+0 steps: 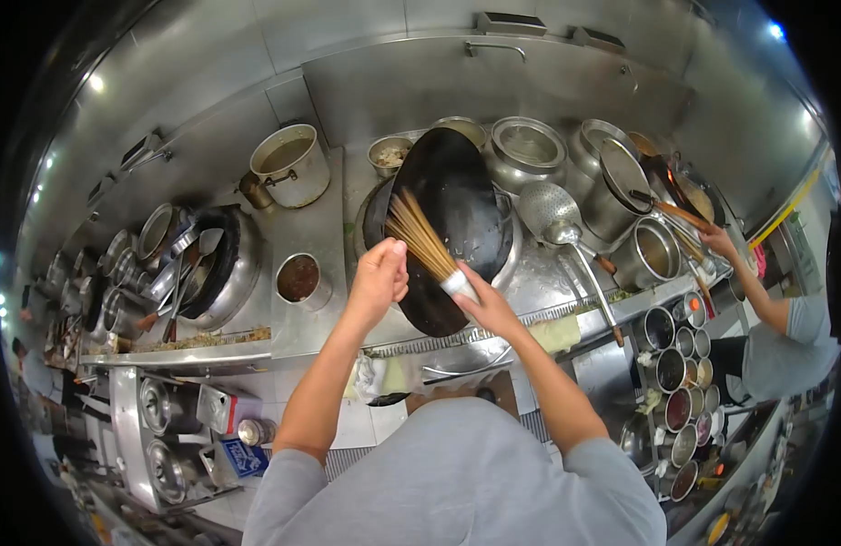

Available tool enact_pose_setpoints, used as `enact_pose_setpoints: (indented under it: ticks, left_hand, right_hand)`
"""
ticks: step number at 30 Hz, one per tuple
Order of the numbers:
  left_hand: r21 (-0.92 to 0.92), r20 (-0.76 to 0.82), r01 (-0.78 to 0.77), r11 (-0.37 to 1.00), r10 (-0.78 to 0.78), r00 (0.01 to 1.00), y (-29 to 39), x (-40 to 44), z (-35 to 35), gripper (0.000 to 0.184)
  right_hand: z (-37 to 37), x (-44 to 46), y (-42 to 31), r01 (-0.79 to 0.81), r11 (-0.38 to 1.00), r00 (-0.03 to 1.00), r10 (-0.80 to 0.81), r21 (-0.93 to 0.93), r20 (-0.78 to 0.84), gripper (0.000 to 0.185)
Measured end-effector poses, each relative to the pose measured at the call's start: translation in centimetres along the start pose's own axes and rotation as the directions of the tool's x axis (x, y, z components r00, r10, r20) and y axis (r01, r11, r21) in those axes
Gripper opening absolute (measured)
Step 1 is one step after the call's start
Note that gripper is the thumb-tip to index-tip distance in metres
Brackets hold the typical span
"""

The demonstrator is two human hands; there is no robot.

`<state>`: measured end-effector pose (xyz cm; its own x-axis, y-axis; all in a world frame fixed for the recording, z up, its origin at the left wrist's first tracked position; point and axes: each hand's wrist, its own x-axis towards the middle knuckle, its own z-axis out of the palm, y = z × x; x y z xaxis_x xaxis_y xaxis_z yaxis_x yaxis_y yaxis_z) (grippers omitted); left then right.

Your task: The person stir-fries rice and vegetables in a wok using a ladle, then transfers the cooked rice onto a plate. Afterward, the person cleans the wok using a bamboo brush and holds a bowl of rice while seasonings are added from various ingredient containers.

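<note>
A black wok (466,187) stands steeply tilted over the burner in front of me. My left hand (380,276) is a closed fist at its near left rim and appears to grip the wok there; the exact hold is partly hidden. In my right hand (487,303) is a bamboo wok brush (424,238), its white-wrapped end between my fingers. The splayed bristles are over the wok's inner face and look blurred. Wet marks show on the wok's dark surface.
To the right, a perforated skimmer (548,211) and a ladle (566,234) lie on the steel counter. Metal pots (527,150) line the back. At left are a tall pot (291,164) and a sauce container (298,278). A co-worker's arm (753,282) holds a handle at right.
</note>
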<state>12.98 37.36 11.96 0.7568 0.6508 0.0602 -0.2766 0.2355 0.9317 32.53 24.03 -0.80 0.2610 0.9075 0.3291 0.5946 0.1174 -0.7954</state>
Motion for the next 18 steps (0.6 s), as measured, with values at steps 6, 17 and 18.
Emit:
enact_pose_setpoints:
  ticks: [6,17,18]
  left_hand:
    - [0.115,-0.028,-0.006,0.993,0.009,1.0,-0.3,-1.1,0.1,0.038]
    - [0.027,-0.046,-0.022,0.999,0.023,0.999,-0.3,-0.1,-2.1,0.035]
    - [0.004,-0.064,-0.005,1.0,0.005,0.998,-0.3,-0.2,-2.4,0.035]
  right_hand:
    - [3.9,7.1,-0.7,-0.363,0.438,0.57,0.803,0.822,-0.176,0.066]
    - [1.4,-4.7,5.6,-0.62,0.784,0.779,0.613,-0.02,-0.13,0.077]
    - [0.9,-5.3,3.3,-0.633,0.774,0.772,0.628,-0.021,-0.104,0.077]
